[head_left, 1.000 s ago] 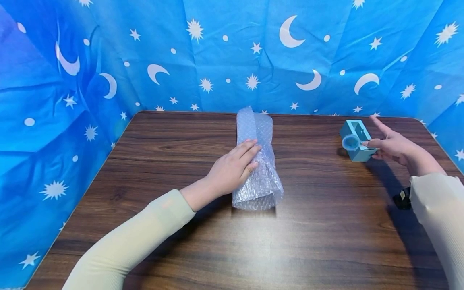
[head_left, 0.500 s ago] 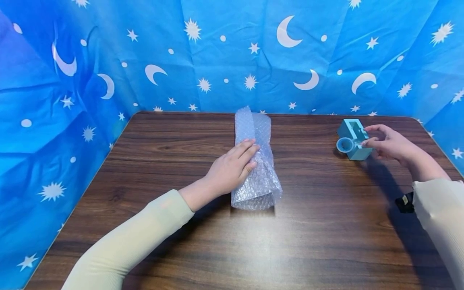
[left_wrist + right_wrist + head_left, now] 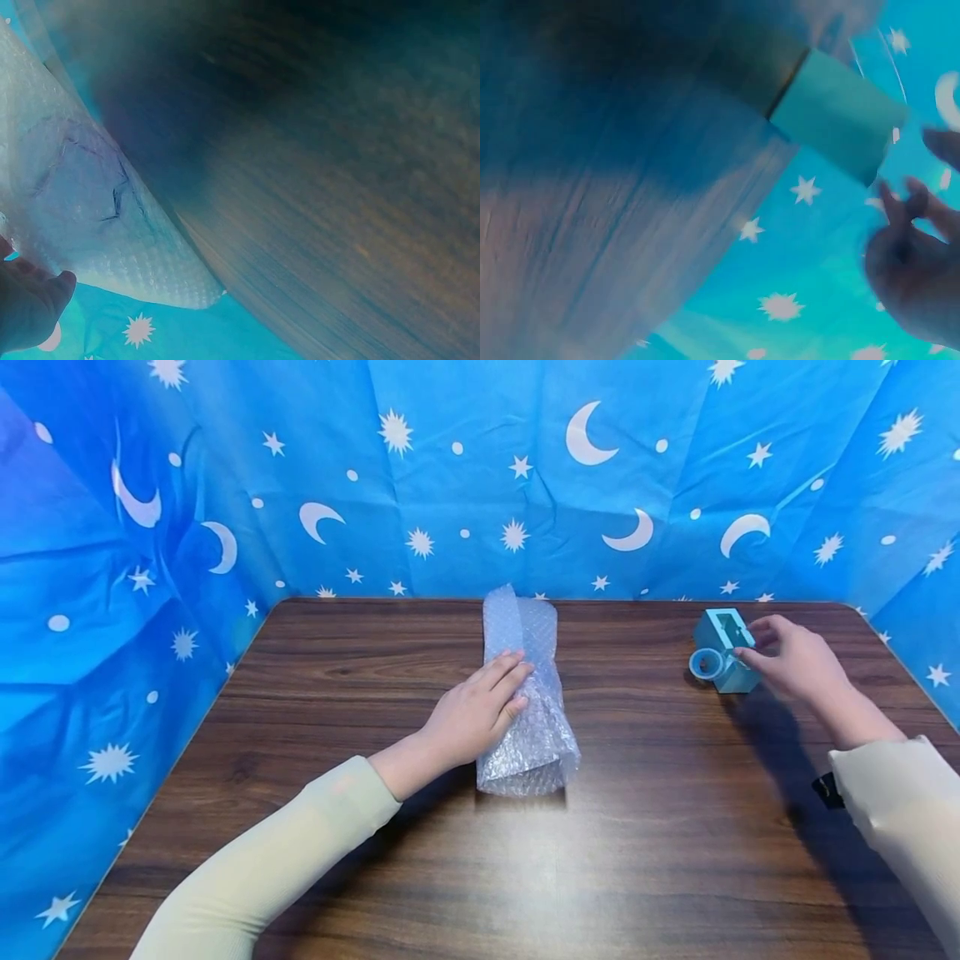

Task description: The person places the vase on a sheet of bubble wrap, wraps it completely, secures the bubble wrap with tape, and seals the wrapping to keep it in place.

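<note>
In the head view, a bubble wrap bundle lies lengthwise on the table. My left hand rests on top of it, its fingers laid across the wrap; the left wrist view catches the wrap's side close up. Whatever may be inside is hidden. Farther right stands a teal box with an opening in its upper face and a translucent blue ring at its front left. My right hand is at the box's right side, thumb and fingers parted and bent by its upper edge. Contact is hard to tell.
A dark wood table spans the scene. Blue cloth with white moons and stars hangs behind it and along the sides. A black strap shows beneath the right sleeve.
The right index finger, raised straight a second ago, has bent down toward the teal box. The blue ring has shifted slightly left relative to the box. My left hand stays on the bubble wrap.
</note>
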`<state>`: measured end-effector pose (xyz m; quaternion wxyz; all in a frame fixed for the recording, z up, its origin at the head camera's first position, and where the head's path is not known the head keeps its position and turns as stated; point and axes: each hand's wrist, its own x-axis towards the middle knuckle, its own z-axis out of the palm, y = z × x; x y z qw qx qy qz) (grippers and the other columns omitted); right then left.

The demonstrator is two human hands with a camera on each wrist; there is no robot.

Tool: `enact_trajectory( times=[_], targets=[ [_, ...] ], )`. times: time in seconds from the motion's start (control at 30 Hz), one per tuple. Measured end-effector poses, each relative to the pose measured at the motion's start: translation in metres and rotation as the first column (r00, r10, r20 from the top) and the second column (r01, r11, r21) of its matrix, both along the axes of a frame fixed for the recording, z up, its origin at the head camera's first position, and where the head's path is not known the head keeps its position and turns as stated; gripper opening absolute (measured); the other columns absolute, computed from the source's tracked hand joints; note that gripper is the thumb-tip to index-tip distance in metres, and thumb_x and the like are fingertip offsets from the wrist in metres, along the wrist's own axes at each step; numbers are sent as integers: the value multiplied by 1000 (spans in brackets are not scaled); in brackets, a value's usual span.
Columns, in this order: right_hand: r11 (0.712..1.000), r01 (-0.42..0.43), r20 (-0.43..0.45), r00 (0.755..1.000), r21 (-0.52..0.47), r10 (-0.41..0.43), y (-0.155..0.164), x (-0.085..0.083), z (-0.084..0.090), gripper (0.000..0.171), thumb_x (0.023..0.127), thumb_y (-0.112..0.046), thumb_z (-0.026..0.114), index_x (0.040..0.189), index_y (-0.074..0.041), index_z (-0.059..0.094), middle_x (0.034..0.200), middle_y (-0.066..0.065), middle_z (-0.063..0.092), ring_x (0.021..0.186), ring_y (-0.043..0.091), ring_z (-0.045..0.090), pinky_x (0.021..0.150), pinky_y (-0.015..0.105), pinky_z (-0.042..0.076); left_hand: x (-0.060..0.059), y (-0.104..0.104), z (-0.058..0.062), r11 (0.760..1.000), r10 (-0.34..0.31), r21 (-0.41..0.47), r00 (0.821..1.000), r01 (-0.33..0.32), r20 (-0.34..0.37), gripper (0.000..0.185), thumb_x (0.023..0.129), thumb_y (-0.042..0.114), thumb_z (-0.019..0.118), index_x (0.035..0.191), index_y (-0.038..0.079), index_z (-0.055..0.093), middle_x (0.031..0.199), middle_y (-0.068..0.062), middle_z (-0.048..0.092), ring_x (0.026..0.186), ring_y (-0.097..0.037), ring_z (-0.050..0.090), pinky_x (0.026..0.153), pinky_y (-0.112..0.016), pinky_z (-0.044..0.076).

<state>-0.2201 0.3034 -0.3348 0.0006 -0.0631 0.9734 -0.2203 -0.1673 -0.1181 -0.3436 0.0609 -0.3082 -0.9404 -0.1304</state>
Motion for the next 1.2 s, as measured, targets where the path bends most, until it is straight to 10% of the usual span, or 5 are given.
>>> enact_trajectory(
  times=[0.13, 0.27, 0.5, 0.93, 1.2],
  targets=[
    [963, -119, -324, 926, 243, 196, -22, 8, -8, 31, 88, -13, 80, 111, 3, 69, 92, 24, 59, 76, 36, 57, 62, 54, 54, 1, 0, 0, 1000, -1, 0, 1000, 1, -3, 52, 110, 33, 43, 155, 8, 44, 166, -13, 37, 155, -31, 36, 123, -48, 39],
    [875, -204, -400, 828, 440, 394, -35, 8, -16, 33, 72, -14, 92, 97, 0, 75, 79, 14, 53, 67, 25, 47, 52, 42, 49, 0, -1, 0, 1000, 4, -1, 1000, -4, -8, 52, 110, 33, 43, 155, 8, 44, 166, -13, 37, 155, -31, 36, 122, -48, 39],
    [791, -202, -312, 841, 577, 442, -36, 5, -25, 26, 76, -12, 89, 94, 1, 75, 80, 15, 55, 70, 26, 46, 56, 38, 46, 0, -1, -1, 1000, -1, -7, 1000, 1, 3, 52, 110, 33, 42, 156, 8, 43, 166, -14, 36, 155, -31, 34, 124, -47, 37],
    [967, -136, -331, 922, 215, 203, -21, 9, -15, 15, 88, -1, 77, 102, 3, 75, 90, 21, 68, 82, 37, 63, 71, 58, 55, 0, 0, 0, 1000, 10, -15, 1000, -10, 11, 52, 111, 34, 41, 156, 9, 42, 167, -12, 36, 156, -30, 34, 123, -48, 39],
    [994, 51, -204, 976, -94, -70, 2, 6, -11, 34, 104, -20, 59, 118, 10, 65, 98, 30, 68, 72, 17, 55, 56, 18, 39, 0, 0, 0, 1000, 11, -16, 1000, -11, 18, 52, 111, 34, 41, 156, 9, 42, 167, -13, 35, 155, -30, 35, 123, -48, 38]
  ],
)
